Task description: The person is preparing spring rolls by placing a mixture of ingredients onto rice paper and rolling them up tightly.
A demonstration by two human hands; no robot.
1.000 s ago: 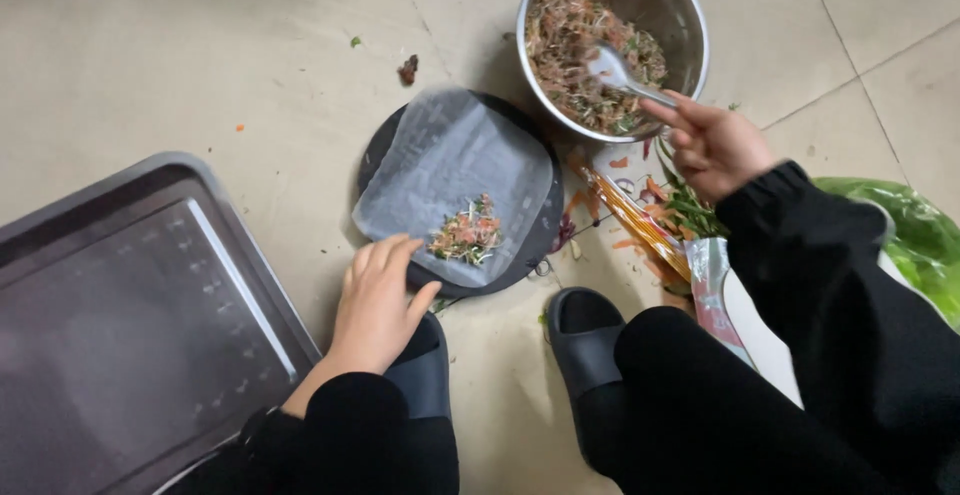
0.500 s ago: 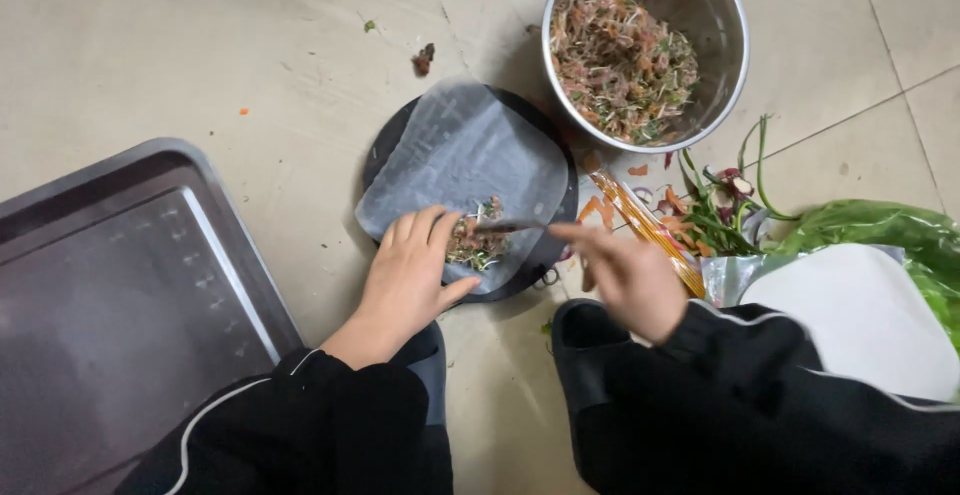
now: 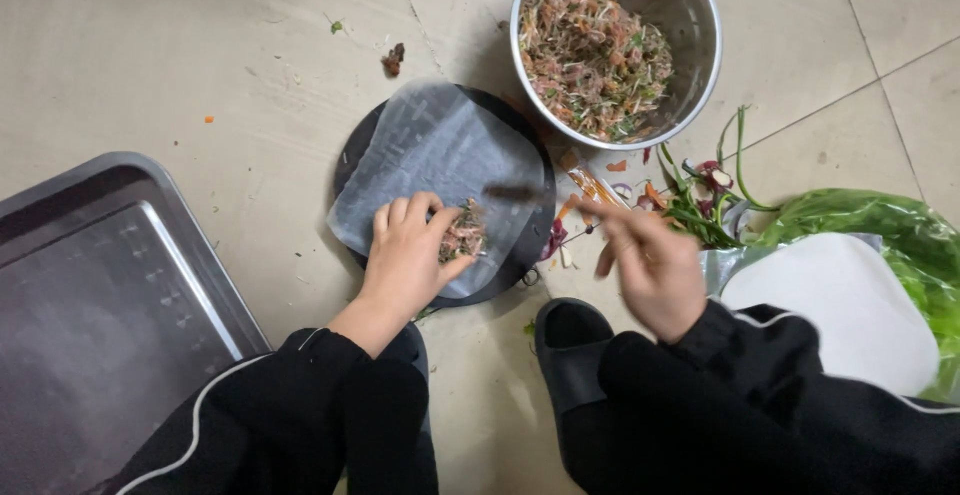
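Pressing our left hand flat on the filling over the wrapper, right hand blurred, grip unclear.

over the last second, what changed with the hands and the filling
The right hand left the steel bowl, carried a spoon of filling to the rice paper sheet and is now drawing back toward the body, blurred. The left hand slid forward onto the filling pile. The black plate, the bowl and the metal tray stayed as they were.
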